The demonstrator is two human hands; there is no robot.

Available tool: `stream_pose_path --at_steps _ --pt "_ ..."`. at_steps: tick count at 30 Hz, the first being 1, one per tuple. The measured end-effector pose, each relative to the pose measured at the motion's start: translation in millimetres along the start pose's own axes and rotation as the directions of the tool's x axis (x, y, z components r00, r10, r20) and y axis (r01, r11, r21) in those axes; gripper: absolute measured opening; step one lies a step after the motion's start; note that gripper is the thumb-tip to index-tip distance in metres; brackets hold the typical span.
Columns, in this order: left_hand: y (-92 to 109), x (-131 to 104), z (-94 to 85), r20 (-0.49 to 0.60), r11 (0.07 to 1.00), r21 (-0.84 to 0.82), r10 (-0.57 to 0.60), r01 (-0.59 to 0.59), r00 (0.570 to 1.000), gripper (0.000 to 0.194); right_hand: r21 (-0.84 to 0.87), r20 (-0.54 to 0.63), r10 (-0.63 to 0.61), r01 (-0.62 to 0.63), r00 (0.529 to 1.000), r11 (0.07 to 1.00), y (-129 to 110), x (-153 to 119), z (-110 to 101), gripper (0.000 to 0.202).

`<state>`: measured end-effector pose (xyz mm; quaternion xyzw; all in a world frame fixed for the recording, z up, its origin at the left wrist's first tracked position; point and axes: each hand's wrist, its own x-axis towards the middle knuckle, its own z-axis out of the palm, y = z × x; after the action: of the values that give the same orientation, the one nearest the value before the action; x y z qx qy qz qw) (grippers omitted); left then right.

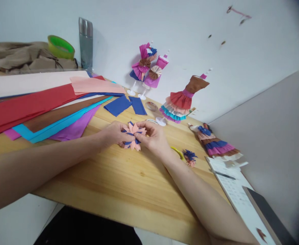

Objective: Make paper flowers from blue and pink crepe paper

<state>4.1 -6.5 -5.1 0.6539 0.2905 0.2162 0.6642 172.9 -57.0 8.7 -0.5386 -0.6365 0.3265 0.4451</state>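
Note:
A flower of pointed pink and dark blue paper petals (132, 145) is held just above the wooden table (119, 180). My left hand (115, 133) grips its left side, with the thumb lying across the petals toward the middle. On the right side my right hand (152, 136) pinches it, thumb near the centre and fingers partly behind the petals. Both thumbs almost meet at the flower's centre. Beyond the hands lie two dark blue paper pieces (117, 105). To the right are yellow-handled scissors (177, 152), partly hidden, and a small blue and pink fringed bundle (189, 156).
Folded coloured paper sheets (37, 102) spread across the left. A bottle (85, 44), green tape roll (61, 47) and brown cloth (19, 56) stand behind. Small dress forms (182, 98) stand along the wall. A dressed figure (216, 143) and written sheet (231, 183) lie right.

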Motion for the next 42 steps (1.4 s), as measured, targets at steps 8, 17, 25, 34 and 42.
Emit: stream_pose_path --at_steps 8,17,25,34,42 --pt "11 0 -8.8 -0.057 0.999 0.03 -0.042 0.044 0.998 0.013 0.025 -0.082 -0.018 0.02 0.996 0.999 6 10 -18 0.027" --pt "25 5 -27.2 -0.459 0.989 -0.134 -0.122 0.067 0.88 0.016 -0.639 0.066 -0.243 0.228 0.968 0.735 46 24 -24 0.022" --pt "27 0 -20.4 -0.41 0.978 -0.208 -0.09 0.003 0.907 0.014 -0.619 0.196 -0.33 0.377 0.923 0.689 53 30 -11 0.045" --pt "29 1 -19.2 -0.443 0.965 -0.257 -0.171 0.058 0.88 0.02 -0.445 0.193 -0.271 0.331 0.943 0.832 59 36 -13 0.028" --pt "27 2 -17.2 -0.466 0.958 -0.281 -0.194 0.064 0.863 0.028 -0.023 -0.147 -0.012 0.009 0.989 1.0 72 38 -20 0.014"
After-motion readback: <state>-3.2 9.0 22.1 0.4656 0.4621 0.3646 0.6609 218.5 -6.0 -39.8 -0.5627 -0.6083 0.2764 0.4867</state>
